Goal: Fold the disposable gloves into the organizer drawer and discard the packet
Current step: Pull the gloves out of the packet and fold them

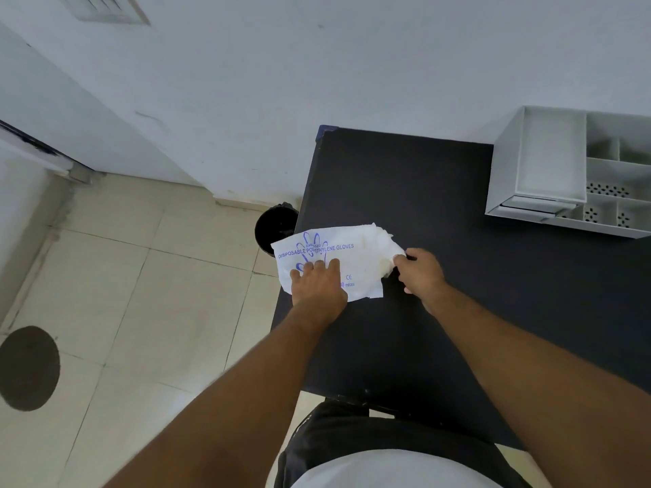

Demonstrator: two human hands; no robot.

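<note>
Fingers (320, 266) of the left hand (318, 288) lay straight, pressing the packet (355, 265) flat at the counter's (458, 294) nine o'clock edge. The right hand (421, 272) pinched the gloves (382, 243) bunched at the packet's three o'clock mouth. They were probably thin, light, slippery film, best drawn out by that bunch. The organizer (549, 163) stood at two.

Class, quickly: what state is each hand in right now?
Left hand: open, fingers flat, pressing on the packet.
Right hand: closed, pinching the gloves that stick out of the packet's end.
</note>
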